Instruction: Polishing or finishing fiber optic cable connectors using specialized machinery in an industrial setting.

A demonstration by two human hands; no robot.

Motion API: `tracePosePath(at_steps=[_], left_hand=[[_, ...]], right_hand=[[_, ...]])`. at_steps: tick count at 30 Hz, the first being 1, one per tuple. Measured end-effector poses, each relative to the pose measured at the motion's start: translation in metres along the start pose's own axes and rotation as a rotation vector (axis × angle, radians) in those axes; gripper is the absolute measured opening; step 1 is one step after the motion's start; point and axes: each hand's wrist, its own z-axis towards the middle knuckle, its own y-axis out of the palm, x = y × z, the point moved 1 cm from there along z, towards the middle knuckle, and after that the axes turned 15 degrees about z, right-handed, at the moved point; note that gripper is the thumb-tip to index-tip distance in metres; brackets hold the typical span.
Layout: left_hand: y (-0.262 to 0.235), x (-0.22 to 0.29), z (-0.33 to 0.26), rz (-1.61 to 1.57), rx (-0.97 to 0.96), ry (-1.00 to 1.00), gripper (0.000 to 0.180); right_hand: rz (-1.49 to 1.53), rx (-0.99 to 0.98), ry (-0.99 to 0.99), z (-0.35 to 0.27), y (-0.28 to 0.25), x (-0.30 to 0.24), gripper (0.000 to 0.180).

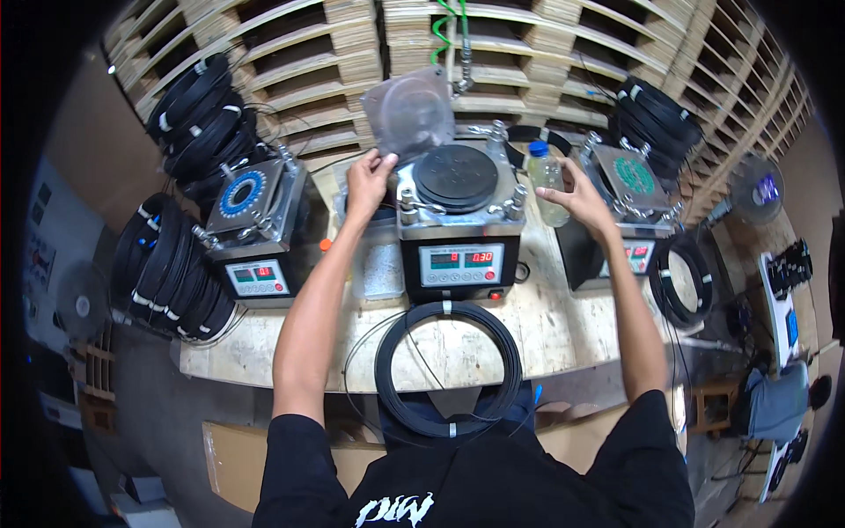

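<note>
My right hand (574,195) is wrapped round a clear plastic bottle (552,209) with a blue cap and pale yellow contents, just right of the middle machine. At that machine's far left corner, the fingers of my left hand (368,185) pinch the lower edge of a clear plastic piece (410,110) with a round form in it. The middle machine (459,231) has a metal top with corner posts, a round black plate (456,178) and a lit front panel. A coil of black cable (387,378) lies over the table's front edge, between my forearms.
Similar machines stand at left (251,207) and right (623,180), one with a blue ring, one with a green disc. Stacked black coils (167,273) flank the table (563,339). A clear tub (380,271) holds pale bits. Wooden pallets (528,53) rise behind; a green hose hangs there.
</note>
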Motion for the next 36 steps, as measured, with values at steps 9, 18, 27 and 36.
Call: tracePosePath(at_steps=[9,18,27,36], left_hand=[[0.005,0.054,-0.004,-0.152,-0.173,-0.007,0.028],[0.003,0.045,-0.001,-0.132,-0.169,0.015,0.027],[-0.011,0.030,-0.002,-0.009,-0.132,-0.017,0.029],[-0.005,0.057,-0.007,-0.129,-0.212,-0.024,0.025]], right_hand=[[-0.019,0.459,0.009,-0.108,-0.008,0.166,0.070],[-0.076,0.457,-0.084,-0.120,-0.004,0.172,0.096],[0.146,0.260,-0.275,0.007,0.020,-0.035,0.029],[-0.037,-0.226,0.016,0.202,0.141,-0.128,0.057]])
